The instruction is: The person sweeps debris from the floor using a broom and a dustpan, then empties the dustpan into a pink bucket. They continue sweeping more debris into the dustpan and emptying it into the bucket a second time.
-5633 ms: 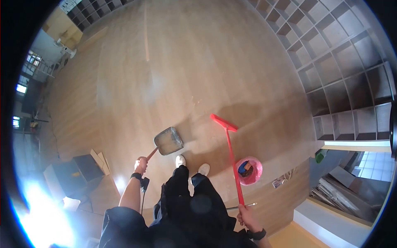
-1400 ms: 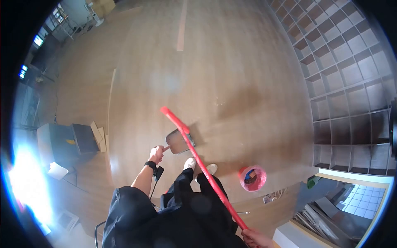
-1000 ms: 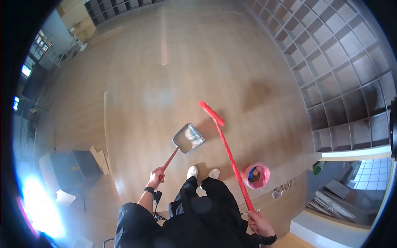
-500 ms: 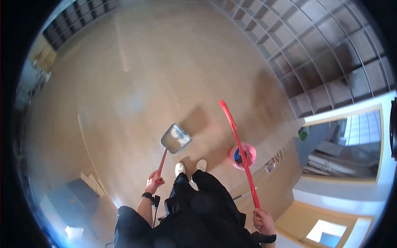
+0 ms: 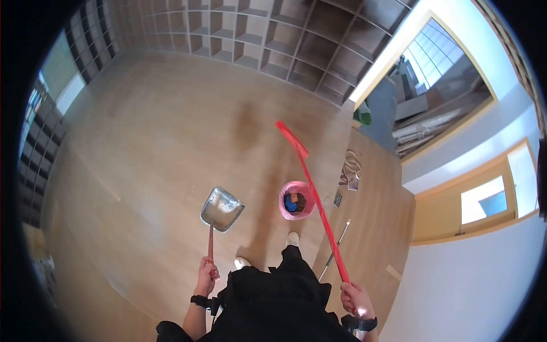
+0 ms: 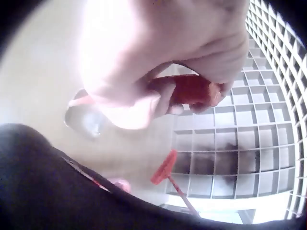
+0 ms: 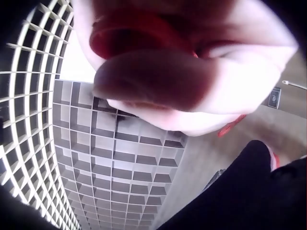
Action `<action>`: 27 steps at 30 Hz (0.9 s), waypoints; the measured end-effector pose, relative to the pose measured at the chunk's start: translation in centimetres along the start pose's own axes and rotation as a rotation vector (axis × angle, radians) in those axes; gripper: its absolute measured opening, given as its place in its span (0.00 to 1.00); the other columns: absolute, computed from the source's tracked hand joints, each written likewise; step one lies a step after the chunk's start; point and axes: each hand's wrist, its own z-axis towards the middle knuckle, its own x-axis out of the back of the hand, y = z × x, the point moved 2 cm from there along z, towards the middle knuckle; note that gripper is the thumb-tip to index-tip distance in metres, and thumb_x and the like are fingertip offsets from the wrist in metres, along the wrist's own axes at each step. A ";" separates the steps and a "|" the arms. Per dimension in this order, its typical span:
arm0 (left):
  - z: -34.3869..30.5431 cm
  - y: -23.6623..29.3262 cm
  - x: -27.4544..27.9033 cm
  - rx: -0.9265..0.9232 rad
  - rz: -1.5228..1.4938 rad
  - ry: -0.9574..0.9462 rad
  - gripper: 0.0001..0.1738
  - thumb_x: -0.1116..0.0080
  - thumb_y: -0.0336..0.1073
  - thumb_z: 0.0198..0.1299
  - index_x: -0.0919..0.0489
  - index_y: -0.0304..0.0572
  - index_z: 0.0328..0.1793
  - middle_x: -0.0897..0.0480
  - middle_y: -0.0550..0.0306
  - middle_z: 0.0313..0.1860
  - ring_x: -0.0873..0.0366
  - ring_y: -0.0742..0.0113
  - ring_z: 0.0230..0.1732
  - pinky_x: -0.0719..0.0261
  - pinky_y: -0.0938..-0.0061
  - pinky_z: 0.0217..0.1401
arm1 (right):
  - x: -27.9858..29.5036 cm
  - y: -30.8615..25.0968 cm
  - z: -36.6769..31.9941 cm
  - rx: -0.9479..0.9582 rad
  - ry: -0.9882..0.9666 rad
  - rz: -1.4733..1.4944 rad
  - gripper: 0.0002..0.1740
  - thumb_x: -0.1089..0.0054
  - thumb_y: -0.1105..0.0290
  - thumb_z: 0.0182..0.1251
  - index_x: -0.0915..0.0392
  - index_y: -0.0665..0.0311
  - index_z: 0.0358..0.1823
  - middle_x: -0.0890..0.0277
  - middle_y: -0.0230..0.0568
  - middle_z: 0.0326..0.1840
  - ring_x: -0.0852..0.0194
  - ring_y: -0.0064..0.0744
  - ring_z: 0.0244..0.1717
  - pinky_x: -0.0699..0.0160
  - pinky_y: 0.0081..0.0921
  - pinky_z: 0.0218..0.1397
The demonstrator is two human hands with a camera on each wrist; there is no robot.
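Observation:
In the head view the left hand [image 5: 208,275] grips the reddish handle [image 5: 211,244] of a grey dustpan [image 5: 222,210], whose pan hangs over or rests on the floor; which, I cannot tell. The right hand [image 5: 357,300] is wrapped round a long red pole [image 5: 326,223] with a red broom head [image 5: 292,138] at its far end. Beneath the pole's middle stands a pink-lined bin [image 5: 296,215] holding blue and brown items. The left wrist view shows fingers curled round the red handle [image 6: 189,89]; in the right wrist view, fingers circle the red pole's end [image 7: 129,40].
Cube shelves [image 5: 279,40] line the far side. Right of the bin lie a coiled cable [image 5: 352,162], a small dark object [image 5: 337,200] and a thin metal rod [image 5: 336,251]. A doorway with stacked boards [image 5: 424,128] is at the upper right.
The view has swung rightward, and the shoes stand farther apart. The dustpan sits farther left in view; the broom head has shifted left, and the bin is nearer the middle. Both hands keep their grips.

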 end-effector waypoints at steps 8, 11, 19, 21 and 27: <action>-4.5 3.3 -13.0 -0.093 0.336 -0.056 0.13 0.57 0.21 0.44 0.37 0.48 0.35 0.39 0.66 0.17 0.44 0.81 0.14 0.49 0.85 0.13 | 6.1 -1.0 4.2 0.063 0.089 -0.029 0.10 0.52 0.62 0.59 0.38 0.57 0.25 0.43 0.25 0.11 0.49 0.15 0.07 0.51 0.15 0.08; -5.6 4.6 -19.1 -0.105 0.509 -0.006 0.14 0.57 0.20 0.41 0.37 0.47 0.34 0.39 0.67 0.17 0.44 0.81 0.14 0.50 0.85 0.13 | 9.0 -3.7 6.6 0.075 0.063 -0.047 0.10 0.52 0.62 0.59 0.38 0.57 0.25 0.43 0.25 0.12 0.48 0.15 0.08 0.50 0.15 0.09; -5.5 3.4 -29.0 -0.124 0.823 -0.027 0.12 0.51 0.22 0.36 0.35 0.44 0.30 0.41 0.70 0.19 0.44 0.82 0.20 0.46 0.85 0.21 | 15.6 -8.0 9.5 -0.016 0.027 0.058 0.08 0.50 0.65 0.57 0.37 0.58 0.26 0.42 0.25 0.12 0.46 0.15 0.09 0.50 0.15 0.10; -4.5 1.9 -29.5 -0.162 0.903 -0.030 0.11 0.49 0.23 0.36 0.34 0.43 0.29 0.40 0.69 0.18 0.43 0.80 0.20 0.43 0.84 0.22 | 16.8 -7.4 10.4 -0.033 0.029 0.091 0.08 0.50 0.65 0.57 0.37 0.58 0.26 0.42 0.25 0.12 0.47 0.15 0.09 0.51 0.15 0.10; -4.0 -0.9 -33.1 -0.192 1.349 -0.082 0.12 0.45 0.31 0.34 0.31 0.42 0.29 0.34 0.57 0.15 0.35 0.70 0.19 0.33 0.77 0.26 | 18.7 -8.1 12.2 -0.039 -0.011 0.164 0.08 0.50 0.66 0.57 0.38 0.58 0.26 0.43 0.25 0.12 0.48 0.15 0.09 0.50 0.14 0.10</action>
